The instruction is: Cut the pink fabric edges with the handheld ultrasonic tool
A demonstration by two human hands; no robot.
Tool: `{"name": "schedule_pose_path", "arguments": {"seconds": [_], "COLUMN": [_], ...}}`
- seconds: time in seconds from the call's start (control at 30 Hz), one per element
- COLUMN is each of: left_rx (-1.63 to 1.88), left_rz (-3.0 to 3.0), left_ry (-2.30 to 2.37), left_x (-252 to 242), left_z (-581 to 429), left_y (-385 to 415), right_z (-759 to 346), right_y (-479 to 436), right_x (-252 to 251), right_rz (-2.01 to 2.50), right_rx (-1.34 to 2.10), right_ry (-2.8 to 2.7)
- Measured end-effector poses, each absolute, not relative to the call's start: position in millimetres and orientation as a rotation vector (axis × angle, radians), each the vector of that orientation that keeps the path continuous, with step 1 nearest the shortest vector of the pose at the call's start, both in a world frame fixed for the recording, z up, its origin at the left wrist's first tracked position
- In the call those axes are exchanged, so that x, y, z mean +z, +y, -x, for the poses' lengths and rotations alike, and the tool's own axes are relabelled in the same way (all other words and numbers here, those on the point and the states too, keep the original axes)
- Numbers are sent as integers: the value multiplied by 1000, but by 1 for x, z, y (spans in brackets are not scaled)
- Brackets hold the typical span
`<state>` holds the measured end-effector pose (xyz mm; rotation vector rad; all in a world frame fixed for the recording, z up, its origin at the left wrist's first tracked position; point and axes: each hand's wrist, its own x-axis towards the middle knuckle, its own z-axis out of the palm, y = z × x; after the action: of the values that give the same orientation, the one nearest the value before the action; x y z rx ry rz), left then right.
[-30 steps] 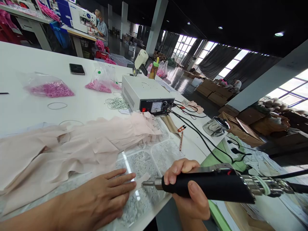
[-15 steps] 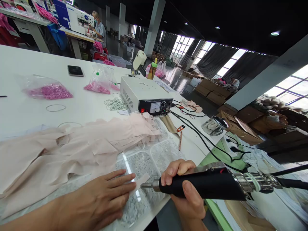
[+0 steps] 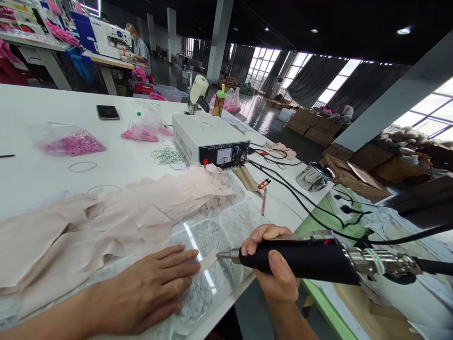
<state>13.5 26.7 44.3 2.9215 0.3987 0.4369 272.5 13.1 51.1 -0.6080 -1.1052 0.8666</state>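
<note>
My right hand [image 3: 274, 262] is wrapped around a black handheld ultrasonic cutter [image 3: 300, 259] with a metal tip and a cable at its back end. The cutter's tip meets the far end of a narrow pale fabric strip [image 3: 209, 259]. Flat on the near end of that strip lies my left hand [image 3: 155, 283], its fingers stretched out. Beneath both is a clear-topped, grey marbled mat [image 3: 198, 236]. Beside my left hand spreads a heap of pale pink fabric pieces [image 3: 134, 212], layered and creased.
A white control box [image 3: 208, 139] with a dial stands behind the fabric, and black cables [image 3: 283, 184] run from it. Bags of pink rings [image 3: 76, 141], a phone [image 3: 108, 112], a pencil [image 3: 264, 202], orange snips [image 3: 264, 183] and a lidded jar [image 3: 314, 176] lie around. A person sits at a sewing machine [image 3: 102, 38].
The cutter has shifted slightly up and to the right, its tip now at the strip's far end. My left hand stays flat on the strip. The camera view has tilted a little.
</note>
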Motion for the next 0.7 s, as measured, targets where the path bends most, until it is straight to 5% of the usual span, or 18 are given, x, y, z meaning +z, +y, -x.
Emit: {"name": "schedule_pose_path", "arguments": {"seconds": [0.7], "left_rx": [245], "left_rz": [-2976], "left_ry": [485], "left_x": [53], "left_z": [0], "left_y": [46], "right_z": [-276], "right_y": [30], "right_x": [55], "right_rz": [528], "right_rx": [851], "right_ry": [-1092]}}
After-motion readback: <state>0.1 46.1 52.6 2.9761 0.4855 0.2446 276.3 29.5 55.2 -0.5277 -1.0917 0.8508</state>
